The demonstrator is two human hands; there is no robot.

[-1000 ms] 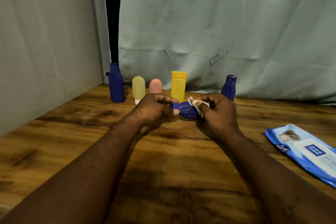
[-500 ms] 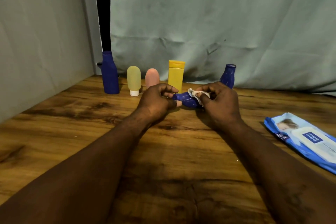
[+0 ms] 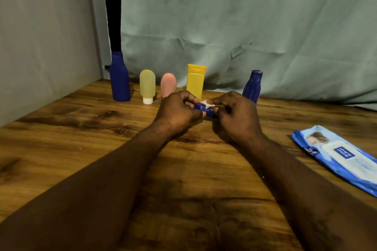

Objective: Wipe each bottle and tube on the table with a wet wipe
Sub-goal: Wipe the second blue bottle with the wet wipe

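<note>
A small blue bottle (image 3: pixel 205 109) lies sideways just above the table between both hands. My left hand (image 3: pixel 177 113) grips one end of it. My right hand (image 3: pixel 236 117) pinches a white wet wipe (image 3: pixel 207 104) against the bottle's top; most of the bottle and wipe are hidden by the fingers. Along the back stand a tall blue bottle (image 3: pixel 120 77), a yellow-green tube (image 3: pixel 147 85), a pink tube (image 3: pixel 168 84), a yellow tube (image 3: pixel 196 80) and another blue bottle (image 3: pixel 252 86).
A blue pack of wet wipes (image 3: pixel 339 158) lies flat at the right on the wooden table (image 3: pixel 71 138). Grey-green cloth hangs behind the table and along its left side.
Both hands have closed in on the blue bottle, so less of it shows. The wipe has slid along the bottle towards my left hand.
</note>
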